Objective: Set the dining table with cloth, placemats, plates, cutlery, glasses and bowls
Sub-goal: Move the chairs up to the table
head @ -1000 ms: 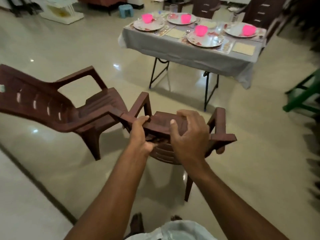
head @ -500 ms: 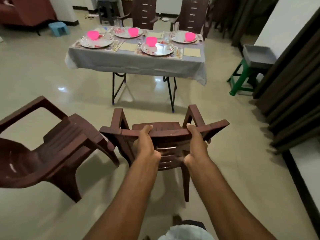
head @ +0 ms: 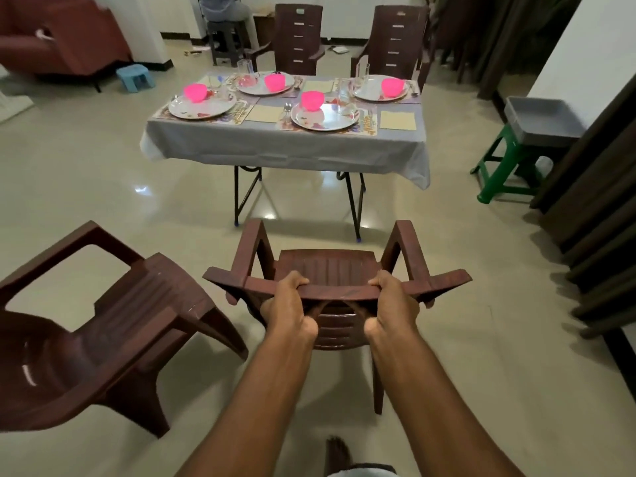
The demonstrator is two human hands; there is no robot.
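From the head view, both arms reach forward; the left hand (head: 288, 304) and right hand (head: 392, 302) curl over the top edge of a brown chair (head: 330, 270). Bare floor (head: 447, 256) separates it from the laid table (head: 285, 146) ahead. A second chair (head: 103, 325) stands just left.
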